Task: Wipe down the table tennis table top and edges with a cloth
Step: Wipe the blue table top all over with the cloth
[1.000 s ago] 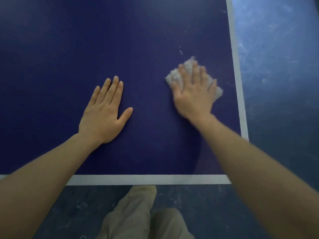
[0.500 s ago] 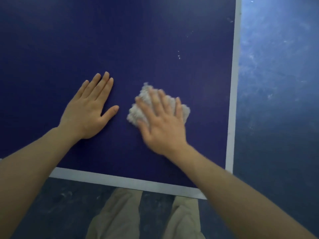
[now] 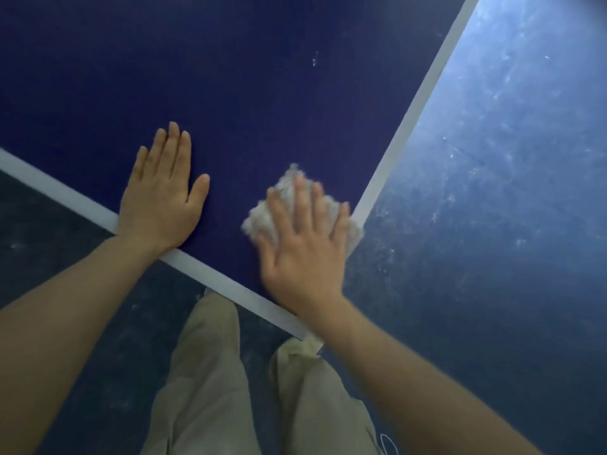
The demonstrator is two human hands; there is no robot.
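A: Entry, head view. Where is the cloth?

B: On the table, at its near right corner. Its right edge overlaps the white side line; fluffy, pale grey, bunched.

A: Right hand?

B: Flat on the cloth, fingers straight and spread, pressing down. No curl, no pinch. The image is slightly blurred here.

A: Left hand?

B: Flat on the bare blue top, fingers straight and together, thumb out. It holds nothing. Its heel sits over the white end line.

A: Gap between hands?

B: Near, not touching. Bare top between them.

A: Other notes?

B: White specks on the top farther in. Beige trousers below the end edge, over a scuffed blue floor.
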